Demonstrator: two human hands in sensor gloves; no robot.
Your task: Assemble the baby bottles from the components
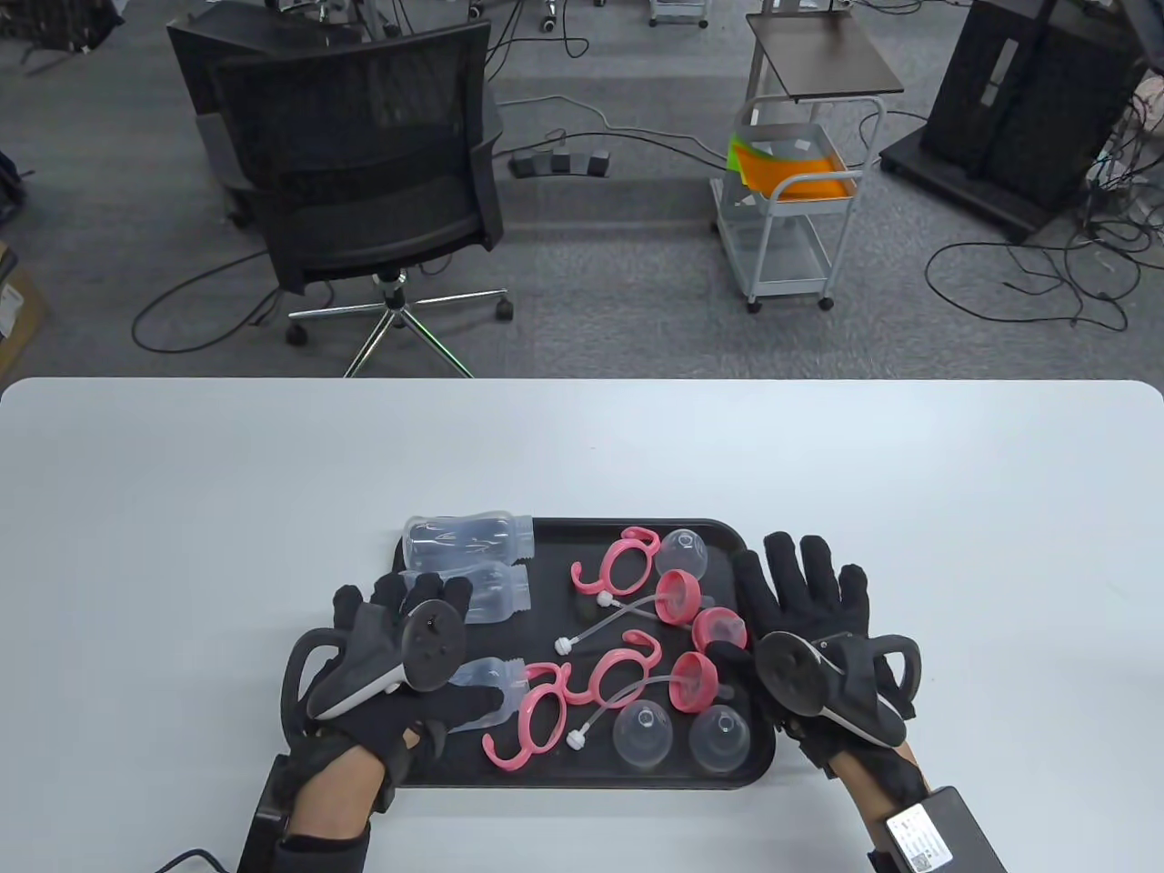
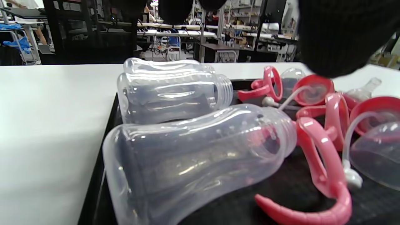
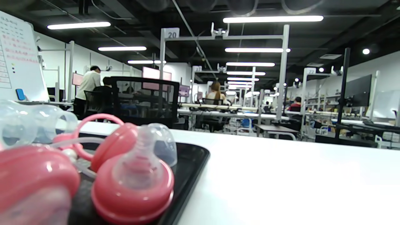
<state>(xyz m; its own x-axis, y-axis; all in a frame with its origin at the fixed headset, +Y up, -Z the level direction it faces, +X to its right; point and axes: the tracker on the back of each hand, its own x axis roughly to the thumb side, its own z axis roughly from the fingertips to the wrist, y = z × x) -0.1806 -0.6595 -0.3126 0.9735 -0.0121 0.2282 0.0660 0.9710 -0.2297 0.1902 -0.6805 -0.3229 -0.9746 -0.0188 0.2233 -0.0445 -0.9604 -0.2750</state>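
A black tray [image 1: 591, 784] holds the bottle parts. Three clear bottles lie on its left side: far [image 1: 468, 538], middle [image 1: 496, 591] and near [image 1: 486, 684]. My left hand [image 1: 446, 646] hovers over the near bottle [image 2: 193, 159] with relaxed fingers, holding nothing. Pink handles [image 1: 623, 564], [image 1: 532, 723], pink collars with nipples and straws [image 1: 677, 596], [image 1: 693, 680] and clear caps [image 1: 643, 735], [image 1: 718, 737] fill the middle and right. My right hand [image 1: 755, 600] lies flat at the tray's right edge, fingers straight and spread, thumb by a pink collar [image 3: 134, 184].
The white table [image 1: 818, 473] stretches wide around the tray. A black office chair [image 1: 364, 164] and a small wheeled cart [image 1: 791, 200] stand on the floor beyond the far edge. A black box [image 1: 937, 832] sits at my right wrist.
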